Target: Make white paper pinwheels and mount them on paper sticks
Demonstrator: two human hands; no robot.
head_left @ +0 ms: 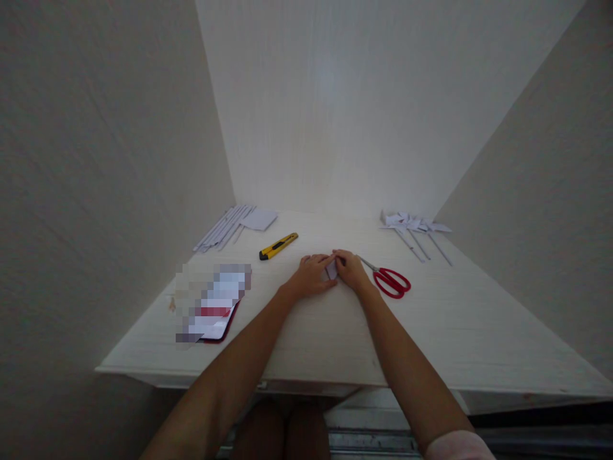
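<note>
Both of my hands meet at the middle of the white table over a small pale piece of paper (331, 269). My left hand (311, 276) has its fingers along the far side of the paper and its thumb at the near side, closed about it. At the paper's right edge, my right hand (352, 269) is closed in a pinch. Most of the paper is hidden by the fingers. Just right of my right hand lie red-handled scissors (393, 282), their blade tips partly behind the hand. A yellow box cutter (278, 246) rests beyond my left hand.
Thin white paper sticks (223, 229) and paper squares (260, 219) lie at the back left. Several paper pinwheels (407, 222) on sticks are at the back right. A phone (223, 326), partly blurred, lies front left. Walls enclose the table (325, 348) on three sides.
</note>
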